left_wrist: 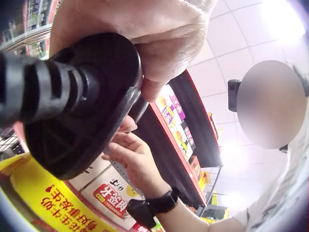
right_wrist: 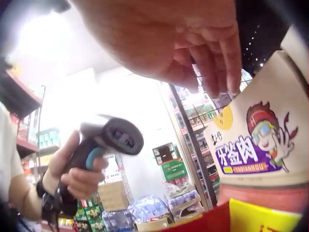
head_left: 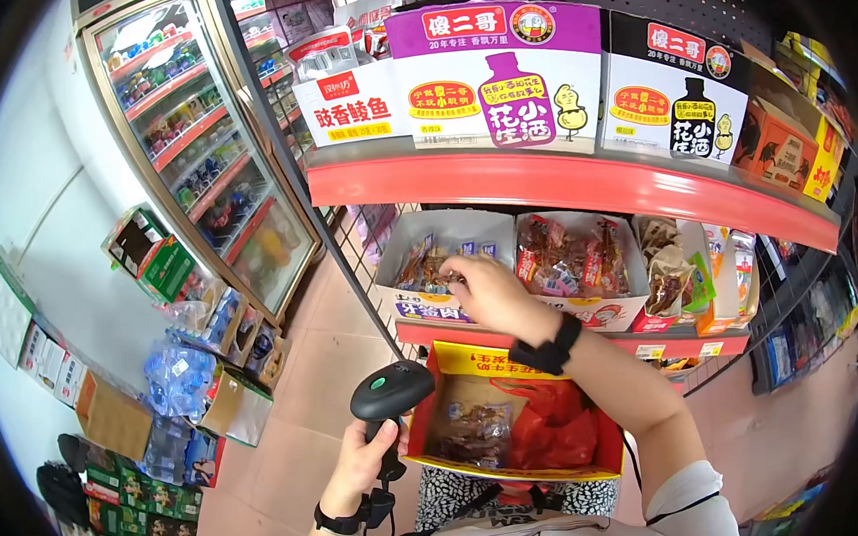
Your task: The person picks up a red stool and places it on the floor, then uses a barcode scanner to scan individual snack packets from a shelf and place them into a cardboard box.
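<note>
My left hand [head_left: 363, 458] grips a black barcode scanner [head_left: 391, 390] by its handle, and its head points toward the shelf. The handle's base and coiled cable [left_wrist: 43, 87] fill the near part of the left wrist view. My right hand [head_left: 493, 294] reaches over a white snack box [head_left: 424, 305] on the lower shelf, fingers bent down at the small wrapped packets [head_left: 436, 262] inside. In the right wrist view its fingers [right_wrist: 212, 67] hang loosely by the upper edge of that box, with no packet showing between them.
A yellow and red carton [head_left: 612, 462] with brown packets and a red plastic bag [head_left: 554, 426] sits before my body. Another box [head_left: 605, 302] of red packets adjoins the snack box. Overhead juts the red-edged upper shelf [head_left: 560, 179]. A glass-door fridge [head_left: 199, 144] stands at left.
</note>
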### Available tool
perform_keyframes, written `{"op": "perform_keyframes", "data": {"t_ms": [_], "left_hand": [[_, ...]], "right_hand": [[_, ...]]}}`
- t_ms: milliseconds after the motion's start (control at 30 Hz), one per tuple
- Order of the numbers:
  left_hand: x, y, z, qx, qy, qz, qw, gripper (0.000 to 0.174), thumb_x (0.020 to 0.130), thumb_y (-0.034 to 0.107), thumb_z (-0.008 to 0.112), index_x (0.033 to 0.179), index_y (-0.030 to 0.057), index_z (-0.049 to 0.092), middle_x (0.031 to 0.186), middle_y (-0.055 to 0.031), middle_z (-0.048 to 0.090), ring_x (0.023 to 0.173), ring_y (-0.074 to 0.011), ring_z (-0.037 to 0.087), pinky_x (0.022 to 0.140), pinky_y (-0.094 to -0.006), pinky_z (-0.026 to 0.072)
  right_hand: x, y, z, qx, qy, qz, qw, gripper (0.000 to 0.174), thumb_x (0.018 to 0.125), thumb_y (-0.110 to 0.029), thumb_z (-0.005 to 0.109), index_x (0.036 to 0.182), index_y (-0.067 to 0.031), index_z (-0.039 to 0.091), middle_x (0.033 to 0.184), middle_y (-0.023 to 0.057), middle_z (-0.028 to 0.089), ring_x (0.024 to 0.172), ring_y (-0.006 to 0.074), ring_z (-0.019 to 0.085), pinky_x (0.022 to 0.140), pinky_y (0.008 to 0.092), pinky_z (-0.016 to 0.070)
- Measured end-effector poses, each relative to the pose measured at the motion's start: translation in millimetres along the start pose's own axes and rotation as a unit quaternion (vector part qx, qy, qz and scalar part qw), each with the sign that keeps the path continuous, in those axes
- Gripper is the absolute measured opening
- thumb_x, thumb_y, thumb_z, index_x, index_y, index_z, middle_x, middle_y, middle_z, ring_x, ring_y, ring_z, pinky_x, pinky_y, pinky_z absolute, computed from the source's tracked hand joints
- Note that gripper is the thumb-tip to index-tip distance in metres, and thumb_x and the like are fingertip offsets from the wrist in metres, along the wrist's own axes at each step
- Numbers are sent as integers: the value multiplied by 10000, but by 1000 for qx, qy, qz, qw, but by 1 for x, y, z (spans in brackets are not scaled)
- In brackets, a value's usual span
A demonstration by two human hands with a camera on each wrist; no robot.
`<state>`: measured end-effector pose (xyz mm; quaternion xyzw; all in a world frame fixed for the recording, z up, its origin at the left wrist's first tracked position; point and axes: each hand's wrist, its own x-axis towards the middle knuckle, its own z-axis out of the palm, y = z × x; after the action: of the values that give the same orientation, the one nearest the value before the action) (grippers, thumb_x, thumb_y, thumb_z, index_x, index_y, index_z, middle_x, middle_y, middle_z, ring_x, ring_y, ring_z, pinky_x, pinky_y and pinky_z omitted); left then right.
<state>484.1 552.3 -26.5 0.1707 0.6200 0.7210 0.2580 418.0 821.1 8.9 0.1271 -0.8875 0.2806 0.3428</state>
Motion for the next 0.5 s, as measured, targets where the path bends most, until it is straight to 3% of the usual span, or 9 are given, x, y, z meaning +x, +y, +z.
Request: {"op": "perform_keyframes", "data": {"t_ms": [100, 133, 200, 267, 333, 400, 467, 500], "left_hand": [[-2, 1, -1, -6, -9, 17, 1000, 284, 889, 218, 520, 1058, -11, 519, 762, -41, 555, 674, -117, 528, 634, -248, 435], [-3, 1, -2, -3, -11, 21, 1000, 284, 889, 218, 520, 1058, -11, 519, 762, -41, 555, 674, -117, 528, 634, -248, 435], [-4, 2, -1, 21, 24, 13, 999, 411, 855, 361, 544, 1028, -11, 516, 704, -60, 540, 626, -125, 513, 597, -243, 417], [-4, 5, -2, 27, 26, 16, 999, 414, 854, 361, 544, 1029, -12, 515, 707, -60, 542, 626, -126, 514, 595, -245, 417], [-7, 0, -4, 27, 43, 0, 999, 416, 855, 362, 543, 1030, -14, 515, 708, -60, 544, 627, -126, 513, 595, -246, 417], [-7, 0, -5, 25, 42, 1, 999, 415, 856, 362, 542, 1030, -15, 515, 708, -60, 545, 627, -126, 513, 594, -246, 417], [-7, 0, -6, 22, 41, 3, 999, 415, 857, 361, 541, 1030, -16, 514, 709, -60, 545, 628, -125, 513, 593, -247, 418], [-7, 0, -5, 19, 39, 1, 999, 416, 858, 360, 541, 1030, -17, 514, 711, -60, 546, 628, -125, 513, 592, -246, 418]], "right_hand": [[27, 10, 6, -40, -268, 196, 942, 243, 842, -248, 505, 957, -47, 579, 804, 161, 612, 804, 325, 580, 698, 399, 444], [30, 16, 15, -40, -263, 195, 944, 243, 842, -248, 505, 957, -47, 579, 804, 161, 612, 804, 325, 580, 698, 399, 444], [33, 31, 36, -51, -348, 228, 908, 241, 848, -254, 498, 945, -52, 585, 824, 158, 615, 785, 320, 589, 687, 384, 446], [34, 35, 41, -55, -315, 215, 923, 235, 830, -240, 536, 895, -28, 616, 795, 157, 624, 731, 290, 598, 666, 365, 449], [37, 40, 46, 53, -273, 275, 920, 229, 793, -227, 591, 826, -8, 647, 733, 160, 629, 685, 249, 602, 649, 359, 454], [36, 39, 46, 38, -251, 277, 927, 215, 752, -208, 640, 753, 5, 663, 690, 153, 633, 642, 212, 601, 628, 342, 457], [30, 44, 44, 145, -121, 325, 927, 182, 750, -174, 642, 748, 6, 664, 680, 138, 634, 614, 190, 597, 608, 328, 458], [27, 53, 48, 150, -89, 284, 943, 185, 747, -162, 662, 773, 22, 661, 690, 122, 643, 608, 158, 595, 597, 292, 462]]}}
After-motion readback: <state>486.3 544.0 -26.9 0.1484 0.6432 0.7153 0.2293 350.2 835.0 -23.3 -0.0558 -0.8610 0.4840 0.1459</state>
